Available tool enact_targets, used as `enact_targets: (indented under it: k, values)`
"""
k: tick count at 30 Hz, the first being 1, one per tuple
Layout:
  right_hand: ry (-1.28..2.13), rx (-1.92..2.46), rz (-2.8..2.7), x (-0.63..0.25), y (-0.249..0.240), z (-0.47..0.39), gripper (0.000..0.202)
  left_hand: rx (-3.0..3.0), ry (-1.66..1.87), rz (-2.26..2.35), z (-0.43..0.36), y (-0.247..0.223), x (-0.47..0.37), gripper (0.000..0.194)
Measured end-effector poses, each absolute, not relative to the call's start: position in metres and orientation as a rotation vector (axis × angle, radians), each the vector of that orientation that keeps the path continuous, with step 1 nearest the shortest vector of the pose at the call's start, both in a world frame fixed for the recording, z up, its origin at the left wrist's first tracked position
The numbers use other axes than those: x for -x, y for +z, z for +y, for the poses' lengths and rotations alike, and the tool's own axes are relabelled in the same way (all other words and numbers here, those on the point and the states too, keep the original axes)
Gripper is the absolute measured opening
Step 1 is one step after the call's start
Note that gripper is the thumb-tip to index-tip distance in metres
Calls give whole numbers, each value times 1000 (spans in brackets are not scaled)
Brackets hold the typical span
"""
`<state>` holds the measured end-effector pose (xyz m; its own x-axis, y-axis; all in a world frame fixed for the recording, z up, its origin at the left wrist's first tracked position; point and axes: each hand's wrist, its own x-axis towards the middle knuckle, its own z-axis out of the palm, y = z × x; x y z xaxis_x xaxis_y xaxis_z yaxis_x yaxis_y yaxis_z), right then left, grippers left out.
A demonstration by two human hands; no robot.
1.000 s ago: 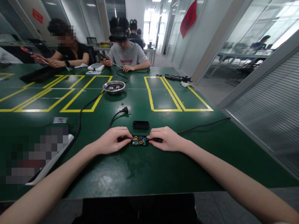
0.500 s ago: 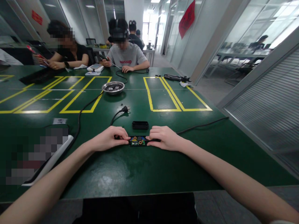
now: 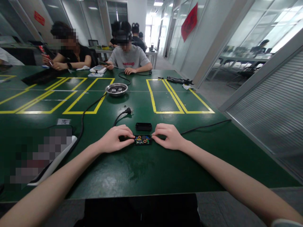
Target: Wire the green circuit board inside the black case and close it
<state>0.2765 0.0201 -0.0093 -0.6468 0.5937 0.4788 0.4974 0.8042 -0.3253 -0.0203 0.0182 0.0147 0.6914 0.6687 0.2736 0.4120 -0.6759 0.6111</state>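
Observation:
A small black case with a circuit board (image 3: pixel 143 140) inside lies on the green table between my hands. Its exposed parts include two copper-coloured rings. My left hand (image 3: pixel 119 138) pinches the left end of this case, thumb and fingers together. At the right end, my right hand (image 3: pixel 167 136) has its thumb and fingertips closed at the case's edge, where a cable enters. Just behind sits an empty black case half (image 3: pixel 143 126), open side up. A black plug (image 3: pixel 128 111) on a short cable lies behind my left hand.
A metal bowl (image 3: pixel 116 89) with small metal parts stands beyond the plug. Cables (image 3: pixel 205 126) cross the table. A pixelated object with a white edge (image 3: pixel 56 157) lies at left. Two people sit across the table (image 3: pixel 101 176), and a black tool (image 3: pixel 180 80) lies far right.
The view has shifted slightly. Both hands have drawn back a little towards the ends of the case, so more of the case shows between them.

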Motion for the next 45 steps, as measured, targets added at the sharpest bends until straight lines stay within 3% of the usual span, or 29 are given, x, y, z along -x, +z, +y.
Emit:
enact_targets:
  k: [3,6,9,14,24,40,45]
  values:
    - [252,1165,-2191,-271,-16,26,21,-2407,726,1029,19,11,18,24]
    - [399,1315,-2150,-268,-21,33,34,-2413,742,1249,22,3,14,33]
    - [612,1270,-2103,-269,-21,37,26,-2378,741,1321,23,-4,11,41]
    - [812,1191,-1996,-267,-20,33,24,-2278,747,1299,20,-4,6,27]
    - [592,1429,-2117,-258,-10,20,24,-2233,768,1195,19,4,7,20]
    - [1068,1189,-1791,-259,-13,22,30,-2022,817,1226,18,7,7,16]
    - [1216,1131,-1662,-258,-14,23,30,-1882,870,1181,19,4,5,23]
